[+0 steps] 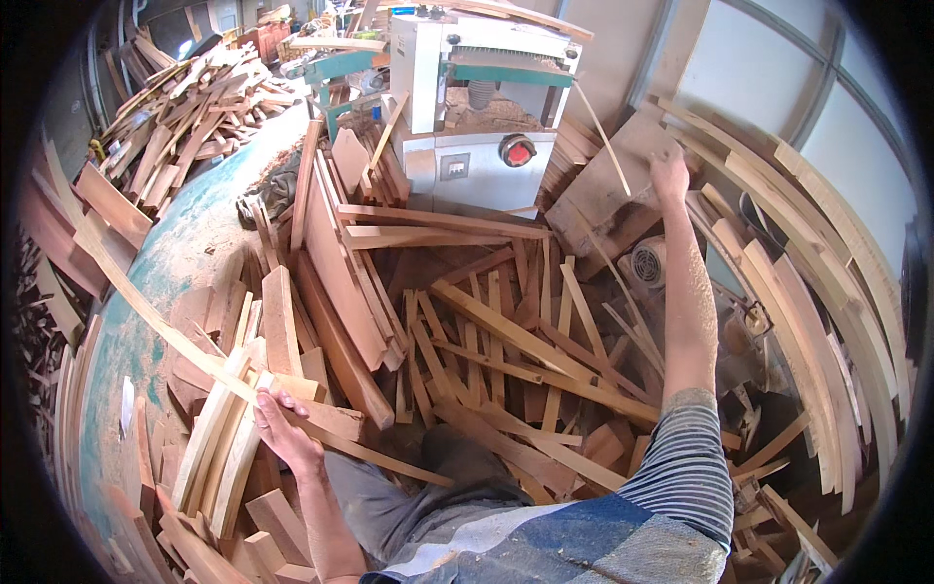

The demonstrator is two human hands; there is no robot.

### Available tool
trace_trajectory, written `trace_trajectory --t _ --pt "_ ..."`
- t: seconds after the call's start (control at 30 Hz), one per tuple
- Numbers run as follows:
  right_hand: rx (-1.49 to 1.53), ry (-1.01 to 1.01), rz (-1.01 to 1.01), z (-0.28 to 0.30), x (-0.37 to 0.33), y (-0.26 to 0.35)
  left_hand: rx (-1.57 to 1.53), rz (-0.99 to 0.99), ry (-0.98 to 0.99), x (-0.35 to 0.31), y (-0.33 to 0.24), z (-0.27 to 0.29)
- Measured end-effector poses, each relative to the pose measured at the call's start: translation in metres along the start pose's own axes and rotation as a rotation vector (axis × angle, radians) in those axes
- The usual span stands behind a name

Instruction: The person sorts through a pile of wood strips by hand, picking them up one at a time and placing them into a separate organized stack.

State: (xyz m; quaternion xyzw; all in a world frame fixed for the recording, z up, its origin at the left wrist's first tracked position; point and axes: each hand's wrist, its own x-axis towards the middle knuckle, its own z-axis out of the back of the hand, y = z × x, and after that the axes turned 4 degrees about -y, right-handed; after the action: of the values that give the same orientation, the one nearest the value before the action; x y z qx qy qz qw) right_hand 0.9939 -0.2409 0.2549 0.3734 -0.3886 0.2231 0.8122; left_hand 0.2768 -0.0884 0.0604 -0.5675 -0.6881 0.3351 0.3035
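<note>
Workshop floor heaped with wood offcuts | left hand closed round long thin strip, lower left, running up-left | right hand flat on board beside planer, grip unclear | strip likely light, whippy, splintery; grasp nearer mid-length.

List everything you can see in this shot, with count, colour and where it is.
Long wood strip: one, pale, running from far left to the left hand.
Board: one, brown, leaning right of the machine, under the right hand.
Woodworking machine: one, white and green with a red knob, top centre.
Offcut pile: many, reddish-brown, centre floor.
Curved slats: several, pale, right side.
Scrap heap: many, brown, upper left.
Left hand: gripping the strip.
Right hand: on the board.
</note>
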Motion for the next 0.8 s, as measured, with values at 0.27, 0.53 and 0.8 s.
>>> trace_trajectory --t 0.27,0.53,0.8 --pt "0.230 0.545 -0.090 0.041 -0.292 0.010 0.003 0.091 -0.086 -0.013 0.017 0.031" --pt "-0.188 0.821 -0.388 0.140 -0.505 -0.129 0.253 -0.038 -0.192 -0.004 -0.020 0.094" --pt "-0.573 0.921 -0.077 0.169 -0.479 -0.161 0.291 -0.075 -0.195 0.001 -0.006 0.083"
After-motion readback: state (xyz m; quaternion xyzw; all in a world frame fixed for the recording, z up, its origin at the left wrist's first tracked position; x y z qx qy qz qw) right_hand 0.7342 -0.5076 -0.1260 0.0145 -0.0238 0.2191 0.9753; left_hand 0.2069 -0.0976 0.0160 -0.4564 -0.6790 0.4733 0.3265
